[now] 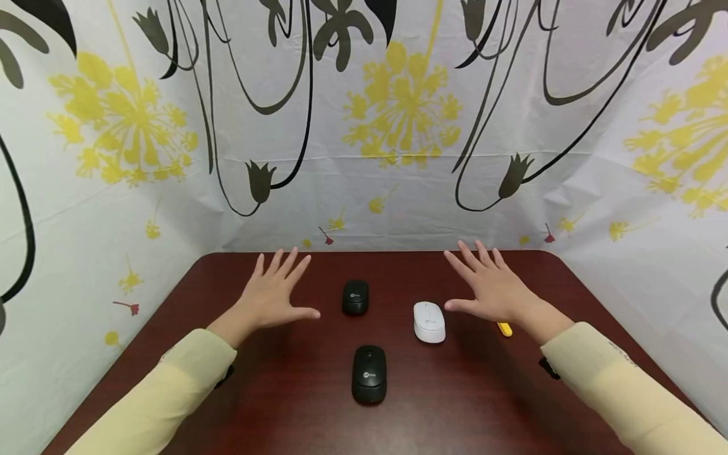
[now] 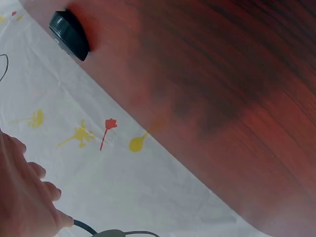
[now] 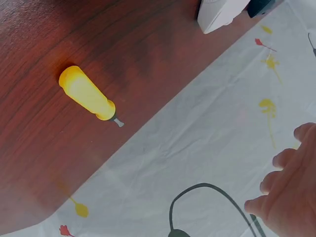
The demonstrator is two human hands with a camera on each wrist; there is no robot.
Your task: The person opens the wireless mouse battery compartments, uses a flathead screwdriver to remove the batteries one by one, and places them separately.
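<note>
Both hands hover over the dark red-brown table with fingers spread. My left hand (image 1: 267, 298) holds nothing; the small black mouse (image 1: 355, 297) lies to its right. My right hand (image 1: 490, 289) is also bare, with the white mouse (image 1: 429, 322) just to its left. Nearer the front, between the arms, lies a larger black mouse (image 1: 369, 375). Under the right hand a yellow-handled screwdriver (image 3: 88, 93) with a short metal tip rests on the wood; in the head view the forearm hides most of it.
The table (image 1: 296, 404) has rounded far corners. A white cloth (image 1: 330, 208) printed with yellow flowers and dark stems rises behind it and along both sides.
</note>
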